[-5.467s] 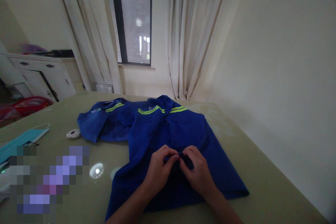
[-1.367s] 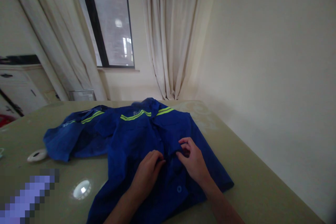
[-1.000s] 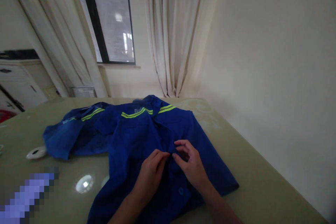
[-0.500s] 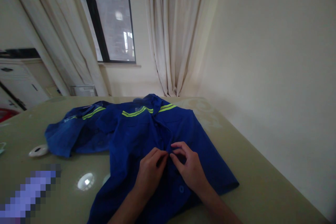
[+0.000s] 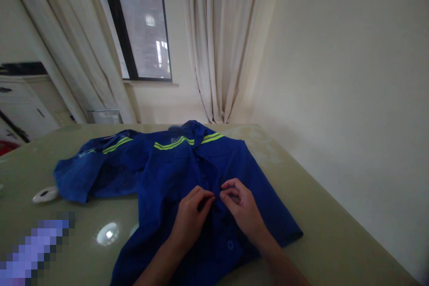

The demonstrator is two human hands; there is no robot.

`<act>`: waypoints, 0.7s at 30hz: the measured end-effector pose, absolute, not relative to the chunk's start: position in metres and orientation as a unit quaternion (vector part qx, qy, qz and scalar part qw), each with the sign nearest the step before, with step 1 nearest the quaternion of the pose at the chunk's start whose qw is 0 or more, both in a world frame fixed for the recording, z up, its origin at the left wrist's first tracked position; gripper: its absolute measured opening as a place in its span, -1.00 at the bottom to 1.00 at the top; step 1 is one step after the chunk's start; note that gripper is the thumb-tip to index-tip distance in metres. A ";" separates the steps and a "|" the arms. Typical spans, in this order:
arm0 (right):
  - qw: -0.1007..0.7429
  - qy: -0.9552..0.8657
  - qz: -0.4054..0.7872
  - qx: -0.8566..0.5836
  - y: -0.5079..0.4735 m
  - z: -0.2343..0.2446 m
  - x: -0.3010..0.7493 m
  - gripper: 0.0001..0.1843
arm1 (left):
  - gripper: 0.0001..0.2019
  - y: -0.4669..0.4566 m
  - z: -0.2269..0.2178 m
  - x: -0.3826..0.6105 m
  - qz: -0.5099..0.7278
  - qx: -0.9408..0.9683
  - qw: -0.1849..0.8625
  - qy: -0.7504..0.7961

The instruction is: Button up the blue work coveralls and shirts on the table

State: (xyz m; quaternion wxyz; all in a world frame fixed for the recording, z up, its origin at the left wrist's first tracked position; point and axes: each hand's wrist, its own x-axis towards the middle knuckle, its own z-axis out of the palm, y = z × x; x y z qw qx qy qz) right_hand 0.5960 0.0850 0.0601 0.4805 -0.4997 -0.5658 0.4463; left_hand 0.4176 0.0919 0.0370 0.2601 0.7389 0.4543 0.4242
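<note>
A dark blue work jacket (image 5: 174, 172) with yellow-green stripes across the chest lies spread on the table, collar at the far side. My left hand (image 5: 191, 214) is closed in a pinch on the jacket's front opening, about halfway down. Just to its right, my right hand (image 5: 244, 210) pinches the other side of the same opening, thumb and forefinger close together. The fingertips of both hands nearly meet. Whatever small part sits between them is hidden. A button shows near the hem, below my right hand.
A second blue striped garment (image 5: 75, 178) lies crumpled at the left, beside a white oval object (image 5: 46, 195). The glossy greenish table (image 5: 335, 246) runs along a plain wall (image 5: 351, 76) on the right. Beige curtains (image 5: 223, 40) hang beside a window (image 5: 140, 22) behind.
The view has shifted slightly, so the scene sits a little further left. My right hand's fingers have drawn closer together at the jacket front. My left hand keeps its pinch.
</note>
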 end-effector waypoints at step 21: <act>0.489 -0.546 0.483 -0.478 0.090 0.054 0.588 -0.69 | -0.64 0.092 0.046 0.423 0.407 0.681 0.369 0.484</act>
